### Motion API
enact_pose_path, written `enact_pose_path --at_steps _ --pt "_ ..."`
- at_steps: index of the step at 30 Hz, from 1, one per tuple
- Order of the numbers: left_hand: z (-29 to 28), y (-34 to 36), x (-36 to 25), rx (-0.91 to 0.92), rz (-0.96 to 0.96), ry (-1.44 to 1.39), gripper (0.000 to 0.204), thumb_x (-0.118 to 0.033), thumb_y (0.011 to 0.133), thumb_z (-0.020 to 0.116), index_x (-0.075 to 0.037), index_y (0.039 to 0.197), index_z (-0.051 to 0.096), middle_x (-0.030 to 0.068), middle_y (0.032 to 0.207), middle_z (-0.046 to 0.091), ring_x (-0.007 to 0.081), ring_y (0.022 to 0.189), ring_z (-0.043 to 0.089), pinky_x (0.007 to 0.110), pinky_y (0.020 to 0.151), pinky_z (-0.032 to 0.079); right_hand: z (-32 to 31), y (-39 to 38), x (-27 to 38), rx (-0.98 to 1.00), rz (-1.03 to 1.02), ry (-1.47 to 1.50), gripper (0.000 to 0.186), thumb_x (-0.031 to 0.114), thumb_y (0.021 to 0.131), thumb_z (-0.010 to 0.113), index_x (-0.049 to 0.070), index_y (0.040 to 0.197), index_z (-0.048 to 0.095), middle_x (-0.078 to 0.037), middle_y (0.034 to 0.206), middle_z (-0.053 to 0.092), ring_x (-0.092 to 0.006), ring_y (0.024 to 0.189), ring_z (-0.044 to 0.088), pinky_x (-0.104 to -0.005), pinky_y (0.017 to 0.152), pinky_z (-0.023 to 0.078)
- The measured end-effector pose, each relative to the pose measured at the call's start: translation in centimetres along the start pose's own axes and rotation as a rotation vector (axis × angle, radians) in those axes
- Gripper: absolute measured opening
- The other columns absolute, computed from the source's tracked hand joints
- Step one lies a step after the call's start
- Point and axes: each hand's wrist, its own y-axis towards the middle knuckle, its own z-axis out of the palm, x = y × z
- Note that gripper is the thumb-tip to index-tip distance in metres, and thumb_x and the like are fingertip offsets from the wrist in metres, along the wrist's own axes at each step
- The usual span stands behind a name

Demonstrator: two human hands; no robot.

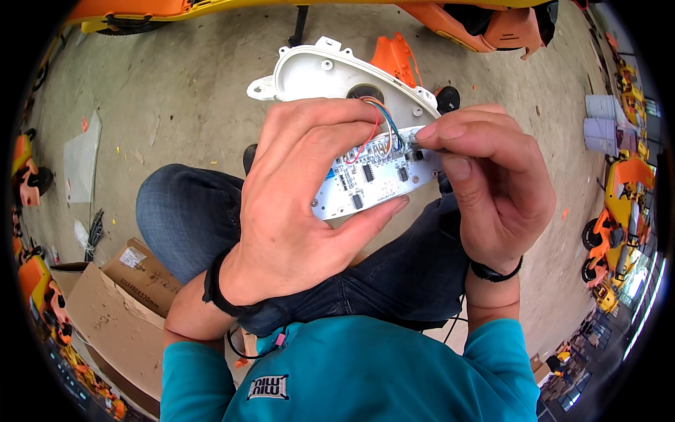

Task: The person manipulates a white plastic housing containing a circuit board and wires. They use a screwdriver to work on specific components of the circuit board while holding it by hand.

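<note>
A white circuit board with black chips is gripped in my left hand, its thumb along the near edge and the fingers over the far left side. Several thin coloured wires run from the board up to a round dark opening in a white plastic housing, which lies hollow side up just beyond. My right hand is at the board's right end, thumb and fingertips pinched together beside the wires. What sits between those fingertips, if anything, is hidden.
An orange plastic part is behind the housing. Yellow-and-orange vehicles stand at the far side and along both edges. At lower left is an open cardboard box, with a cable bundle and a clear sheet on the concrete floor.
</note>
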Motion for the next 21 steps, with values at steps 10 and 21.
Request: enact_pose_path --at_steps 10,21 --pt "-0.13 0.08 -0.12 0.002 0.001 0.014 0.057 -0.005 0.064 0.089 0.002 0.114 0.065 0.0173 0.121 0.067 0.0318 0.109 0.062 0.041 0.095 0.05 0.17 0.02 -0.19 -0.021 -0.027 0.018 0.015 -0.004 0.097 0.061 -0.001 0.112 0.059 -0.017 0.104 0.069 -0.0256 0.098 0.067 -0.0353 0.086 0.055" --pt "-0.11 0.03 0.01 0.018 0.043 0.013 0.06 -0.004 0.062 0.089 0.001 0.115 0.062 0.0192 0.122 0.067 0.0339 0.112 0.062 0.044 0.096 0.049 0.12 0.12 -0.12 -0.05 -0.03 0.008 0.017 -0.002 0.097 0.064 -0.001 0.113 0.059 -0.017 0.102 0.069 -0.0239 0.096 0.066 -0.0335 0.084 0.055"
